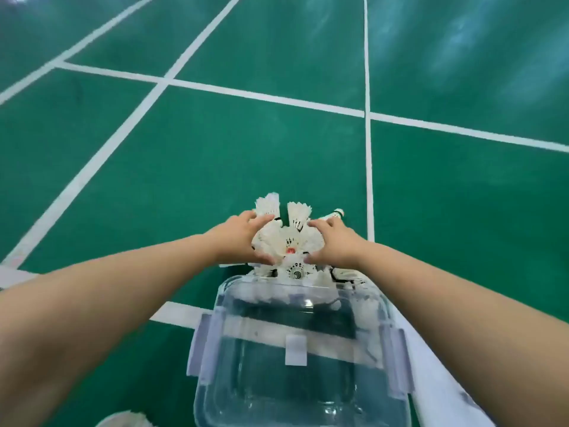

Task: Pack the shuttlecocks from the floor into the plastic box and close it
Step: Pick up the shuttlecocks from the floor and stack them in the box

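Note:
A heap of white feather shuttlecocks (288, 241) lies on the green court floor just beyond the clear plastic box (303, 349). My left hand (243, 238) cups the left side of the heap and my right hand (334, 241) cups the right side, so both press against the shuttlecocks. Two shuttlecocks (268, 204) stick up behind the fingers. Another one (334, 214) lies behind my right hand. The box stands close to me, open at the top, with clip flaps on its sides and several shuttlecocks showing through its far wall.
White court lines (368, 118) cross the green floor around the heap. A white band (437, 380) runs along the right of the box. A white rounded object (126, 420) shows at the bottom edge, left of the box.

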